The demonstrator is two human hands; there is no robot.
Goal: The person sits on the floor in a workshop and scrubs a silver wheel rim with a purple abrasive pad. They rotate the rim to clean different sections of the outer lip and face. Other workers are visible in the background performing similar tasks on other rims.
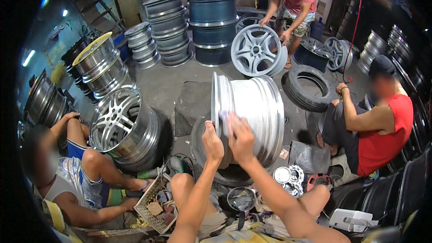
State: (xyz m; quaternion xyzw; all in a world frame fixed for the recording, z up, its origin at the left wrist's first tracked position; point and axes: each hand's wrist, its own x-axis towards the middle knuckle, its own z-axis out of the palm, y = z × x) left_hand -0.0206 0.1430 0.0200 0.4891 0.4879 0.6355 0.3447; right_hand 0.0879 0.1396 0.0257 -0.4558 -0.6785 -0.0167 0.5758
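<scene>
A bare silver wheel rim [258,108] stands on its edge before me, resting on a tire [231,177] lying flat. My left hand [213,143] is at the rim's left lip, thumb up along the edge, steadying it. My right hand [240,136] is on the barrel just inside that lip, blurred, with its fingers closed on a small pale purplish piece, perhaps an abrasive pad [223,114]. The rim's lower part is partly hidden by my hands and forearms.
A basket [153,206] of scraps and a bowl [241,198] lie near my knees. Wheel caps [282,175] are at right. People sit left and right; another person holds a grey spoked wheel [256,50]. A loose tire [308,87] and stacked rims [212,28] stand beyond.
</scene>
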